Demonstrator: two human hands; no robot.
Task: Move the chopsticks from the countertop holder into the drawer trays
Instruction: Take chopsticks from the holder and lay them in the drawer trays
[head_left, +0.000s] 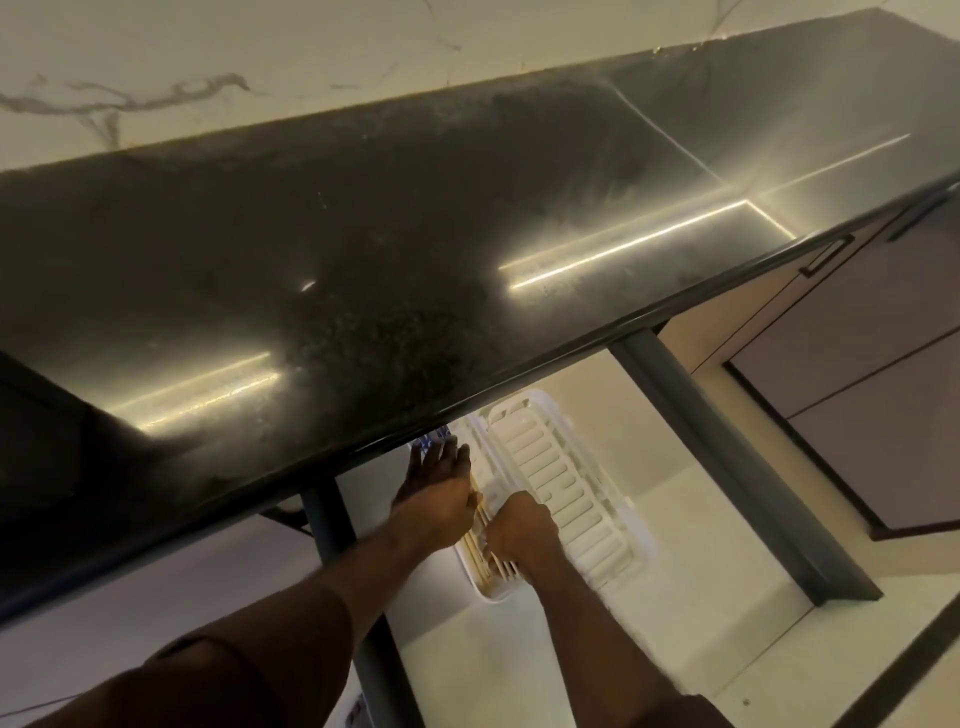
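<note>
Hands meet low in the picture, under the front edge of the dark countertop (363, 249), inside an open drawer (691, 525). The left hand (436, 493) lies with its fingers stretched forward and spread, the palm pressed along the far part of the chopsticks (475, 540); its fingertips reach just under the counter edge, where a small blue-and-white item (431, 446) peeps out, too blurred and too far hidden to name. The right hand (519, 532) is curled into a narrow fist over the near ends of the chopsticks, and whether it pinches them or only presses on them cannot be told. The chopsticks, pale wooden sticks, lie lengthwise in the left white tray (480, 587), mostly covered by both hands, so their number is unclear. Just beside it on the right sits a second white ribbed tray (561, 488), its far end cut off by the countertop. Dark sleeves run off the bottom edge. A grey drawer side rail (727, 467) flanks the right. No writing is legible anywhere.
</note>
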